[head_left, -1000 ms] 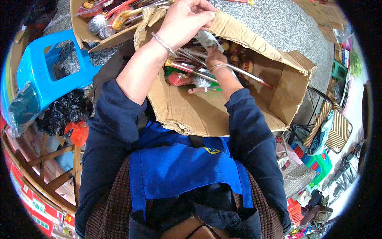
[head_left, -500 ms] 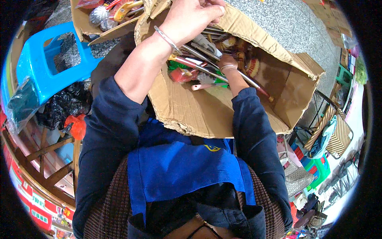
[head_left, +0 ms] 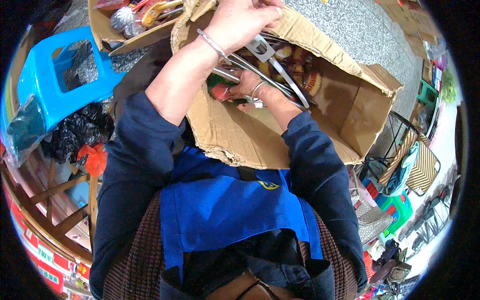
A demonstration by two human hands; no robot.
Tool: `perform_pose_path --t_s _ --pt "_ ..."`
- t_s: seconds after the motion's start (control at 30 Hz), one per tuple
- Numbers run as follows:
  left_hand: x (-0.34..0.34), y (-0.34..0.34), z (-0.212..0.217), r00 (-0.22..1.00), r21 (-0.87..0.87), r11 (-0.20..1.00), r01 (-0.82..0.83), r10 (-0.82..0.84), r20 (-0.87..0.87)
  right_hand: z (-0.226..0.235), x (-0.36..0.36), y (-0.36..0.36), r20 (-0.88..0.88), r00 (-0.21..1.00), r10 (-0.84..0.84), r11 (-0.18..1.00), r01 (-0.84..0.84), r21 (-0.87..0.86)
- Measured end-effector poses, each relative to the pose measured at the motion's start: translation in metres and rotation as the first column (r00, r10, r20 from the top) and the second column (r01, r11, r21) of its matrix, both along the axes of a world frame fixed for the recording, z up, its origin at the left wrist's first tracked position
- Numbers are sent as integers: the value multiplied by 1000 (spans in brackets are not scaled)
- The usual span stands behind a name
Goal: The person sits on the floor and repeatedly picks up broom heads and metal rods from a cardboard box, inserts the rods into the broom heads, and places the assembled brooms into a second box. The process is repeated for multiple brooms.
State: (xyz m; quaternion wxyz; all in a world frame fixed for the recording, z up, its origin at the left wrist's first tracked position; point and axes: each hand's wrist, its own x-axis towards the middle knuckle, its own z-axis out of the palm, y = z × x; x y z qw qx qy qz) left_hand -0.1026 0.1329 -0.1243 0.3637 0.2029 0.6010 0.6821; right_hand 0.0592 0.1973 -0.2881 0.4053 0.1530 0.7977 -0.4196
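A large, torn cardboard box (head_left: 240,135) lies open before me, holding several metal rods (head_left: 226,73) and brushes. My left hand (head_left: 242,20) is at the box's far flap, thumb and fingers closed; what they grip is cut off by the picture's top edge. Deep in the box, my right hand (head_left: 249,84) bends its fingers among the rods, beside a red packet (head_left: 220,92); I cannot make out what they hold. A grey-white plastic piece with a long curved strip (head_left: 289,80) slants past that hand. Beyond it sits a brush with red and yellow bristles (head_left: 313,82).
A second cardboard box (head_left: 107,30) with brushes and packaged goods stands at the far left. Left of me are a blue plastic stool (head_left: 37,75), a black plastic bag (head_left: 80,130) and a wooden frame (head_left: 75,222). A striped chair (head_left: 420,165) stands on the right.
My right hand has moved left inside the box, toward the red packet. The grey-white strip now shows across the rods, and the red-and-gold pole is out of sight. My left hand stays put.
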Motion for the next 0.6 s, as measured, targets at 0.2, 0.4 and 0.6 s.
perform_pose_path --t_s 0.2,0.4,0.6 --pt "2 -1 3 1000 3 1000 -12 12 11 -14 7 5 -280 955 101 984 -138 -116" --pt "1 -1 5 1000 1 1000 1 -1 -1 -10 27 4 9 877 481 876 -481 35" --pt "3 0 9 1000 -41 999 13 -14 -25 -30 40 -5 -41 850 525 837 -507 205"
